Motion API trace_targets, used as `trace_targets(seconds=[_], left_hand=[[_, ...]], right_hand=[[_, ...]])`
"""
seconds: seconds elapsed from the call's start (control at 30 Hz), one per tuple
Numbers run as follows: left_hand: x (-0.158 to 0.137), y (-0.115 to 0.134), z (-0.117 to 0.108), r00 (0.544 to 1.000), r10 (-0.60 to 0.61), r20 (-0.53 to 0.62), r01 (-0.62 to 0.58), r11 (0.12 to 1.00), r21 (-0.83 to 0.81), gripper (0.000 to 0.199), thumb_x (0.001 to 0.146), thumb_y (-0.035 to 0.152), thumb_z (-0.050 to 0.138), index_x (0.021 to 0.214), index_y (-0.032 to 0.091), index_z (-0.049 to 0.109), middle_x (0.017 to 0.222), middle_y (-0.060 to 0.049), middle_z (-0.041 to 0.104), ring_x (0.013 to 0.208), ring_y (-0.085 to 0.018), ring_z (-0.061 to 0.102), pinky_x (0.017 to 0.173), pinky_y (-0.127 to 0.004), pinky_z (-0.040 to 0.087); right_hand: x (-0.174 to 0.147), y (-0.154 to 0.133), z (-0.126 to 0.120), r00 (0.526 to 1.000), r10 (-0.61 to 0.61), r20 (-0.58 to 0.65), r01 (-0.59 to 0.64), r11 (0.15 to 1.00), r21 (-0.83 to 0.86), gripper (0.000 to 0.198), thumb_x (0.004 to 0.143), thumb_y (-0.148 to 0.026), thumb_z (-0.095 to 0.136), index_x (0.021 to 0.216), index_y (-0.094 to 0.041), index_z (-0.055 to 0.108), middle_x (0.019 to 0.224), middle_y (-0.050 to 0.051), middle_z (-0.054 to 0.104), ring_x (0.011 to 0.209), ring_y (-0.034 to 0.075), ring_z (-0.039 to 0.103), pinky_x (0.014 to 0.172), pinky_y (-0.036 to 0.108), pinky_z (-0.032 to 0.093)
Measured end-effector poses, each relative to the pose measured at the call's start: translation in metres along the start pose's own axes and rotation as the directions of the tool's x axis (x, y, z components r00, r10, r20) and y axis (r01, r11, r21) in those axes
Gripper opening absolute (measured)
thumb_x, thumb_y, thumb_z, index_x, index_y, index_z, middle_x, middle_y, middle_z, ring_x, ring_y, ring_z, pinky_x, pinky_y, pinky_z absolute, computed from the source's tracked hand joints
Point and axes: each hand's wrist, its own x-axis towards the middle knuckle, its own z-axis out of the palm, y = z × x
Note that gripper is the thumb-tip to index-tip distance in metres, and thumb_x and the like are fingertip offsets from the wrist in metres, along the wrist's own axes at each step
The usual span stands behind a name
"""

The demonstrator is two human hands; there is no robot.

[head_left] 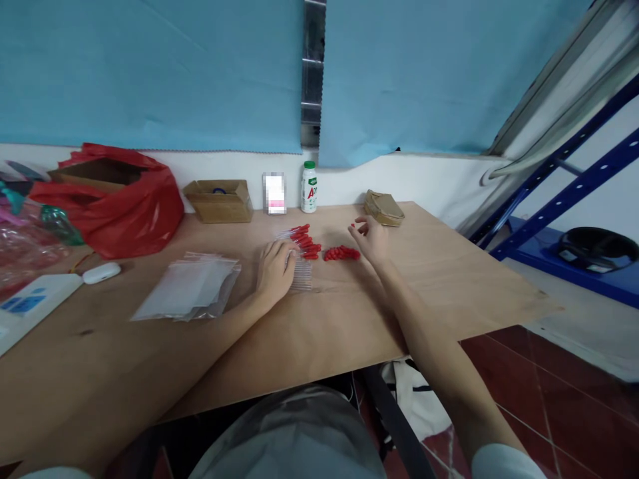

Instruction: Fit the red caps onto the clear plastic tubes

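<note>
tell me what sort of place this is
Probably a small workshop or packing room, judging by the spread of clear plastic bags, the pile of small red pieces and the blue rack at the right.

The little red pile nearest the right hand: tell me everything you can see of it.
The red pile is bright red and slightly shiny, perhaps plastic, made of small rounded pieces packed closely side by side in a short band. It lies on the wooden table, with a narrow gap between it and the red-ended sticks by the left hand. The right hand is just beside it, with no contact visible. Single pieces are too small to count or identify.
</note>
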Motion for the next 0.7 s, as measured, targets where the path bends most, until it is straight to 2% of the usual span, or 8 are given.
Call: trace_targets(seconds=[0.13, 0.23, 0.4, 0.57, 0.7], left_hand=[[0.0, -0.004, 0.003, 1.0, 0.002, 0.031, -0.002, 1.0, -0.007, 0.02, 0.103, 0.02, 0.048, 0.105, 0.023, 0.068, 0.117, -0.007, 0.073, 0.118, -0.028, 0.061, 0.105, -0.045, 0.046], [-0.001, -0.004, 0.003, 0.999, 0.004, 0.04, -0.003, 1.0, -0.012, 0.02, 0.101, 0.018, 0.049, 0.104, 0.023, 0.068, 0.115, -0.007, 0.073, 0.116, -0.028, 0.061, 0.105, -0.046, 0.046], [-0.002, -0.003, 0.001, 0.998, -0.021, 0.065, 0.021, 1.0, -0.01, 0.023, 0.1, 0.016, 0.047, 0.104, 0.023, 0.069, 0.113, -0.007, 0.073, 0.114, -0.028, 0.062, 0.105, -0.045, 0.047], [-0.002, -0.006, 0.003, 0.998, -0.036, 0.046, 0.037, 0.999, -0.033, 0.022, 0.1, 0.016, 0.048, 0.104, 0.023, 0.069, 0.112, -0.007, 0.073, 0.113, -0.027, 0.062, 0.105, -0.045, 0.047], [-0.001, -0.009, 0.003, 0.997, -0.065, 0.043, 0.067, 0.997, -0.042, 0.022, 0.1, 0.016, 0.047, 0.103, 0.023, 0.068, 0.11, -0.007, 0.073, 0.113, -0.027, 0.062, 0.105, -0.045, 0.047]], right_hand=[[0.006, 0.025, 0.0, 0.971, 0.171, 0.169, -0.137, 0.972, -0.193, 0.022, 0.09, -0.035, 0.072, 0.099, -0.016, 0.079, 0.087, 0.01, 0.079, 0.08, 0.021, 0.071, 0.074, 0.028, 0.049], [0.005, 0.029, 0.005, 0.941, 0.245, 0.232, -0.175, 0.942, -0.286, 0.02, 0.091, -0.034, 0.073, 0.095, -0.016, 0.082, 0.093, 0.013, 0.081, 0.082, 0.022, 0.073, 0.071, 0.028, 0.048], [0.002, 0.026, 0.005, 0.945, 0.207, 0.254, -0.117, 0.938, -0.327, 0.022, 0.093, -0.034, 0.07, 0.092, -0.016, 0.083, 0.093, 0.014, 0.081, 0.082, 0.022, 0.073, 0.068, 0.027, 0.047], [0.0, 0.026, 0.002, 0.949, 0.164, 0.27, -0.068, 0.94, -0.334, 0.038, 0.099, -0.041, 0.061, 0.078, -0.016, 0.081, 0.082, 0.014, 0.079, 0.075, 0.022, 0.071, 0.064, 0.028, 0.043], [0.001, 0.026, 0.002, 0.952, 0.166, 0.257, -0.074, 0.94, -0.333, 0.033, 0.099, -0.038, 0.062, 0.082, -0.017, 0.082, 0.087, 0.013, 0.08, 0.08, 0.023, 0.072, 0.067, 0.028, 0.043]])
